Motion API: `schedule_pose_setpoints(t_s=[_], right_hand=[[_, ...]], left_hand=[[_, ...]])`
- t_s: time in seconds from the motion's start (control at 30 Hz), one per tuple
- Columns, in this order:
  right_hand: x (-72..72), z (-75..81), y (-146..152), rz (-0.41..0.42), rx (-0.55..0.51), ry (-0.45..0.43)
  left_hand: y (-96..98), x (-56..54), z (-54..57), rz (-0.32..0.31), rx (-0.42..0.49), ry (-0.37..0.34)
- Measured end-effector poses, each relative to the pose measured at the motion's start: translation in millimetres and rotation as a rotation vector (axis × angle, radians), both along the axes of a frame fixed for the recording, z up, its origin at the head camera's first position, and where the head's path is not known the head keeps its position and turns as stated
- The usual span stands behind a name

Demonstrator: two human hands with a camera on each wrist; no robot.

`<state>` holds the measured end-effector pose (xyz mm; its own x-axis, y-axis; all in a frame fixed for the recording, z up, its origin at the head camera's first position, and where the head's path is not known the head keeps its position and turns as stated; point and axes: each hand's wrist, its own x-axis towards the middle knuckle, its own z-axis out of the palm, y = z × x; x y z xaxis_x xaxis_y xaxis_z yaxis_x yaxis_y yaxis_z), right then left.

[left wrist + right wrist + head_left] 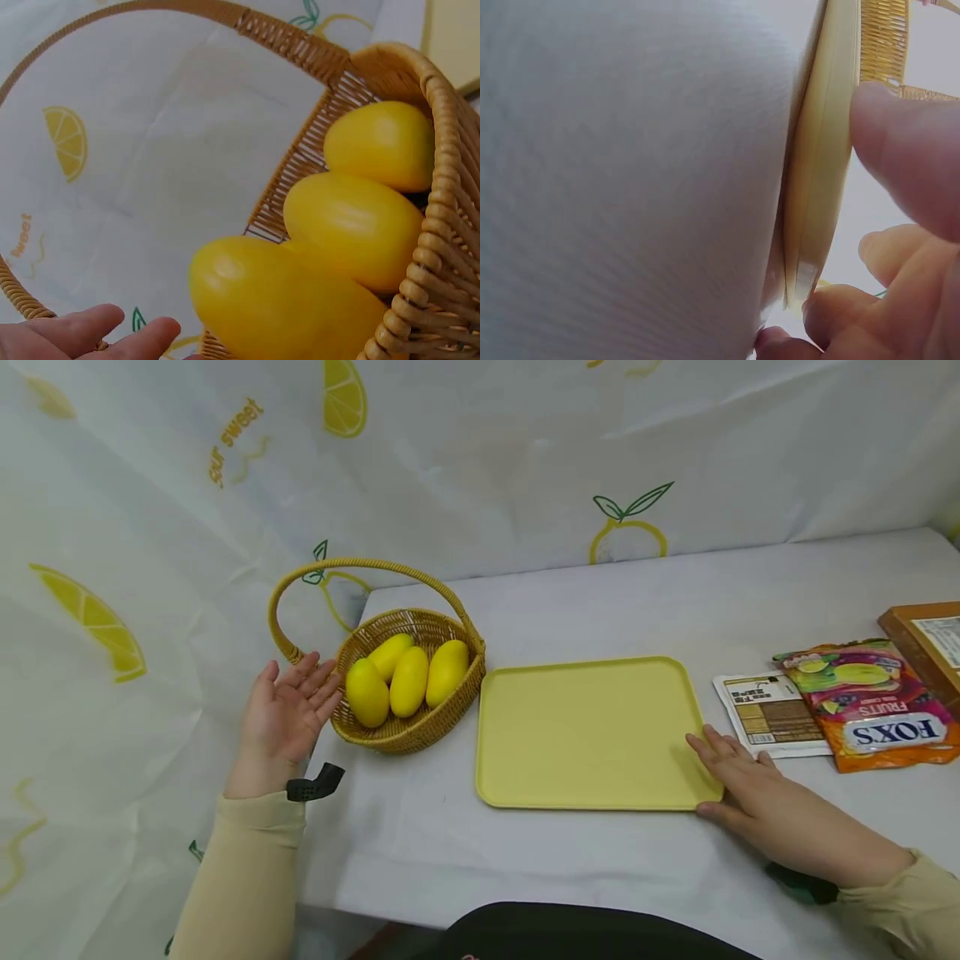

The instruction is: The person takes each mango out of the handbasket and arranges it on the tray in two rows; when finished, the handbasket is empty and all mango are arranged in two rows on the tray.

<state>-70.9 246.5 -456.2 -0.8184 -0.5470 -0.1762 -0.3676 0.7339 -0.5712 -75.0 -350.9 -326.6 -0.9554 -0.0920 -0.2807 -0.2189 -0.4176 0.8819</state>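
On the left stands a wicker basket (450,718) with a tall arched handle, holding several yellow mango-shaped fruits (409,682). My left hand (288,718) is palm up beside the basket's left end, fingers extended and nothing in it. In the left wrist view, its fingertips (154,336) show below the handle, near the closest fruit (259,292). A pale yellow rectangular tray (592,735) lies flat to the right of the basket. My right hand (772,810) rests at the tray's right edge, fingers loosely extended, thumb by the near corner.
Right of the tray lie a white-and-brown packet (772,718), a Fox's fruit candy bag (873,702) overlapping it, and a brown box (930,635) at the far right. A white cloth covers the table (420,843), and a lemon-printed sheet (487,468) hangs behind.
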Motion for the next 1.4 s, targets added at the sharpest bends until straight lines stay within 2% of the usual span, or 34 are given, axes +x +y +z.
schedule_pose_setpoints(t_s=[0.2, 0.4, 0.47, 0.57, 0.63, 0.73, 0.87, 0.93, 1.03, 1.13, 1.27, 1.33, 1.4], right_hand=[[-1.0, 0.7, 1.2, -0.003, -0.009, -0.006], [-0.8, 0.7, -1.0, -0.003, -0.007, -0.002], [-1.0, 0.5, -1.3, -0.004, -0.009, 0.005], [-1.6, 0.0, -0.8, -0.002, -0.01, 0.013], [-2.3, -0.8, 0.0, -0.001, -0.013, 0.016], [-3.4, -1.2, 0.1, -0.002, -0.015, 0.011], [-3.0, -2.6, -0.7, -0.009, -0.018, -0.003], [-1.9, -3.3, 0.1, -0.011, -0.013, -0.004], [-0.1, -3.3, 3.0, -0.015, -0.014, -0.008], [1.0, -3.1, 5.3, -0.019, -0.02, -0.015], [0.9, -2.6, 5.1, -0.027, -0.036, -0.035], [-0.4, -2.3, 2.3, -0.03, -0.046, -0.046], [-2.8, -2.0, -3.0, -0.028, -0.064, -0.056]], left_hand=[[-4.9, -15.8, -11.7, -0.192, -0.35, -0.071], [-2.8, -33.5, -11.5, -0.35, -0.675, -0.166], [-2.1, -37.6, -10.8, -0.426, -0.812, -0.166], [-1.0, -41.9, -13.3, -0.524, -1.025, -0.127], [0.7, -44.8, -17.6, -0.546, -1.135, -0.095], [2.1, -48.4, -24.5, -0.522, -1.239, -0.059], [1.1, -47.2, -30.8, -0.453, -1.252, -0.024], [1.5, -43.0, -33.8, -0.408, -1.215, 0.013], [7.6, -32.3, -36.2, -0.328, -1.112, 0.091], [20.7, -19.3, -34.8, -0.233, -1.01, 0.21], [51.9, -2.6, -28.9, -0.121, -0.883, 0.425], [71.6, 3.3, -27.3, -0.104, -0.825, 0.526], [92.3, 6.7, -27.4, -0.131, -0.784, 0.597]])
